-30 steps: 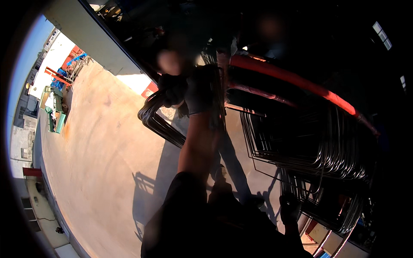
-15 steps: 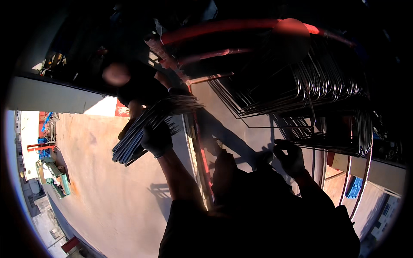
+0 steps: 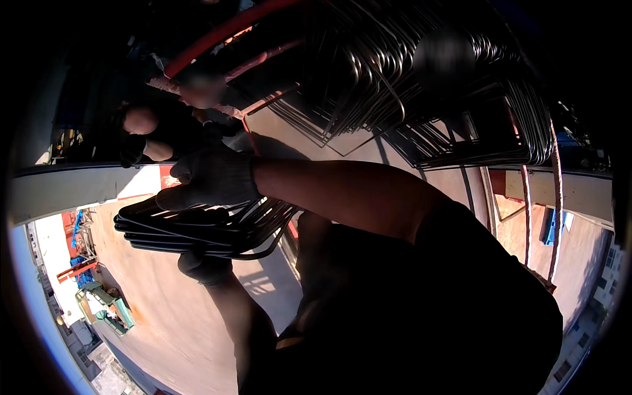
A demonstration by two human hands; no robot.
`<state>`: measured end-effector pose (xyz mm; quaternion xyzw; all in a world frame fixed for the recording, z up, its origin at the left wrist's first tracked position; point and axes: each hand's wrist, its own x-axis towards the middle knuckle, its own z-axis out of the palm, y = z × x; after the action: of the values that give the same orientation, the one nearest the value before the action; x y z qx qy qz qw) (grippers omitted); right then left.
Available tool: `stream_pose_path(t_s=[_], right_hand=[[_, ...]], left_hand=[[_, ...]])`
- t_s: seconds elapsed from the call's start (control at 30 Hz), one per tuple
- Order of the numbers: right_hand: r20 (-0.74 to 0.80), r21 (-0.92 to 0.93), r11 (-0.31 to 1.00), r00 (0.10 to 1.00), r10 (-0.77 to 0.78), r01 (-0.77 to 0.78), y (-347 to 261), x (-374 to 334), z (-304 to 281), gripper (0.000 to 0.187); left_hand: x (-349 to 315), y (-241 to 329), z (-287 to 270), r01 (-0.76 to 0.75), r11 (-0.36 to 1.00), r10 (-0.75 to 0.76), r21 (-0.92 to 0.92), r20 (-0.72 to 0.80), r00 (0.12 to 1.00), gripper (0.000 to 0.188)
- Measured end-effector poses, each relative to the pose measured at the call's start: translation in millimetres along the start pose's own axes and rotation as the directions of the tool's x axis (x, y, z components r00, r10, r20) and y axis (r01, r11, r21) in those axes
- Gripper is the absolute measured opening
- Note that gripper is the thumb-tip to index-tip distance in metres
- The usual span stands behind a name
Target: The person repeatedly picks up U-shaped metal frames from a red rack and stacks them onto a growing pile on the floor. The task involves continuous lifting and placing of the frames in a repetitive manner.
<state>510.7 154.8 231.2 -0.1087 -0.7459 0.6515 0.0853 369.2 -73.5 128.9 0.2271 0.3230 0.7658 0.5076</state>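
Note:
A bundle of dark bent steel rods (image 3: pixel 164 227), shaped into loops, lies flat between my two gloved hands. My left hand (image 3: pixel 204 266) grips it from underneath. My right hand (image 3: pixel 214 178) reaches across from the right and closes over the top of the bundle. Both gloves are dark knit. A large stack of the same steel loops (image 3: pixel 428 85) hangs at the upper right, behind my right arm.
Red bars (image 3: pixel 217 36) carry the hanging stack. Another person (image 3: pixel 158 131) in dark clothes stands at the upper left, close to the bundle. A pale ledge (image 3: pixel 66 191) runs along the left. Far below lie a sandy yard (image 3: pixel 171 316) and green machinery (image 3: pixel 105 309).
My right hand has left the hanging stack and come across onto the bundle. The bundle has dropped from raised to flat and lower, and my view has swung to the left.

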Motion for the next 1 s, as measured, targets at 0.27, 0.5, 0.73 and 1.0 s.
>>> stream_pose_path(t_s=[0.27, 0.5, 0.73, 1.0], right_hand=[[-0.15, 0.085, 0.983, 0.977, -0.15, 0.164, 60.6, -141.7, 41.4, 0.09], [0.08, 0.042, 0.968, 0.967, 0.242, -0.246, 133.6, -215.5, 49.0, 0.071], [-0.126, -0.304, 0.91, 0.958, 0.256, -0.283, 139.1, -291.1, 56.1, 0.061], [-0.24, -0.532, 0.758, 0.926, 0.292, -0.377, 120.2, -372.2, 66.2, 0.092]], left_hand=[[-106.4, -121.4, 115.8, 0.394, 0.91, -0.415, -0.132, -0.237, 0.878, 0.082], [-145.1, -189.7, 101.2, 0.48, 0.782, -0.575, -0.398, -0.16, 0.803, 0.067], [-148.5, -260.3, 108.7, 0.47, 0.855, -0.511, -0.218, -0.209, 0.834, 0.058], [-158.1, -273.1, 176.5, 0.467, 0.778, -0.56, -0.421, -0.127, 0.819, 0.051]])
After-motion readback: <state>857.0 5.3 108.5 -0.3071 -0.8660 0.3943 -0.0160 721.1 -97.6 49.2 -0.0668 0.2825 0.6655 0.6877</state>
